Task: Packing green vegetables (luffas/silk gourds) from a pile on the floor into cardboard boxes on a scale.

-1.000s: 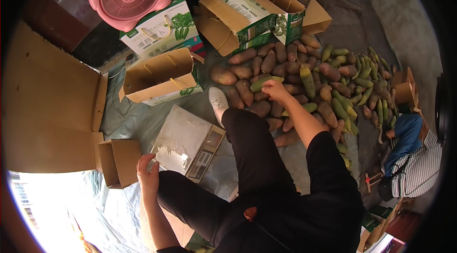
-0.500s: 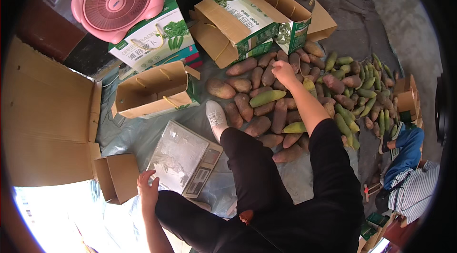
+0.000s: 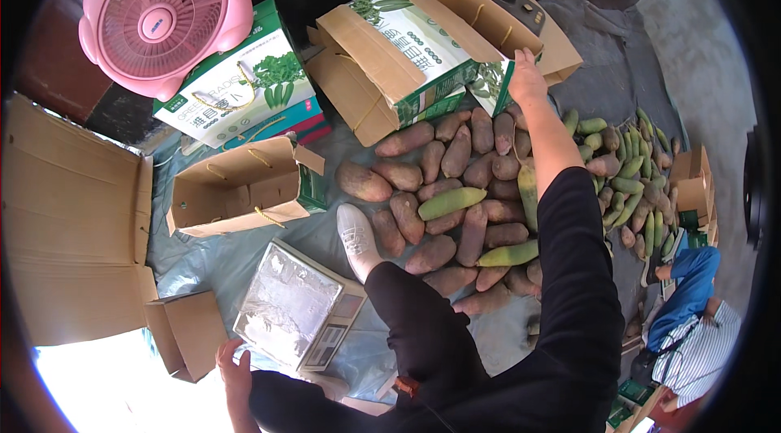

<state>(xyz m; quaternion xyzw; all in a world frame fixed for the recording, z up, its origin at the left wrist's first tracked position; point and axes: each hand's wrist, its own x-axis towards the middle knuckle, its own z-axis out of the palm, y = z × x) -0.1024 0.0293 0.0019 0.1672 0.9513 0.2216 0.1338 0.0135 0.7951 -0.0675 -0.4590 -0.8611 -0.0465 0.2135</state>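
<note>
My right hand (image 3: 527, 81) reaches far forward, its fingers closed at the near rim of an open green-and-white cardboard box (image 3: 489, 81). Below that arm lies a spread of reddish-brown radishes (image 3: 409, 216), with a few long green radishes (image 3: 451, 203) among them. My left hand (image 3: 234, 369) is held low at the left, thumb and fingers apart with nothing in them. It is close to the corner of a flat weighing scale (image 3: 289, 303), whose metal plate carries nothing. My own arm hides part of the radish pile.
Another open carton (image 3: 244, 189) with yellow cord handles stands left of my shoe. A pink fan (image 3: 159, 26) rests on stacked boxes (image 3: 244, 91). Beside the second box lies a tipped carton (image 3: 358, 83). More green radishes (image 3: 630, 164) lie at right, near a seated person (image 3: 695, 335).
My right hand has moved from over the radishes, forward and right, to the box's rim. The view has shifted a little. My left hand stays low beside the scale.
</note>
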